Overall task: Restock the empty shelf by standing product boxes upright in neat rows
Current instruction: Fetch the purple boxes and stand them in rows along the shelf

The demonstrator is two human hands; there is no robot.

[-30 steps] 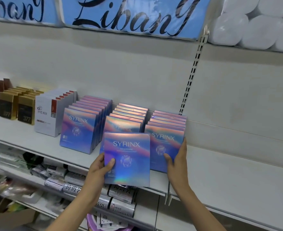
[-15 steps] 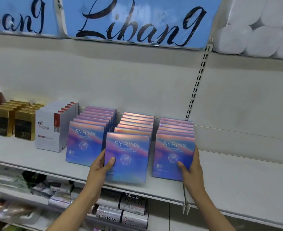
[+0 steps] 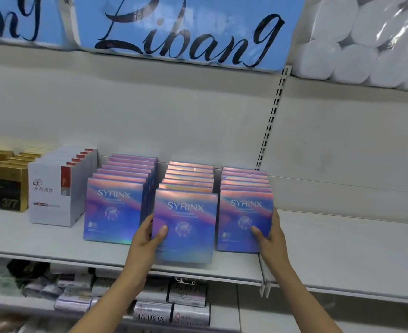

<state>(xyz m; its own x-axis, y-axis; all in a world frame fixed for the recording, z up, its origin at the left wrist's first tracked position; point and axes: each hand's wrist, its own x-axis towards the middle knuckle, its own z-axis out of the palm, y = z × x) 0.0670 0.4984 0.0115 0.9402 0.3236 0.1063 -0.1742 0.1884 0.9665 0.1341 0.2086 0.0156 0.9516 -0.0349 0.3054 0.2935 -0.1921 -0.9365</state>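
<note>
A SYRINX box (image 3: 186, 224) is being held upright at the front of the middle row on the shelf (image 3: 53, 246), left hand (image 3: 147, 239) fingers clamped on its left edge. The right row's front box (image 3: 242, 219) is being gripped by the right hand (image 3: 269, 236). Both faces are best being squared flush with the left row (image 3: 116, 207).

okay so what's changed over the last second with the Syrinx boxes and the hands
The left hand carried its Syrinx box in from off the shelf edge to the front of the middle row. The right hand kept holding the right row's front box. Other rows unchanged.
</note>
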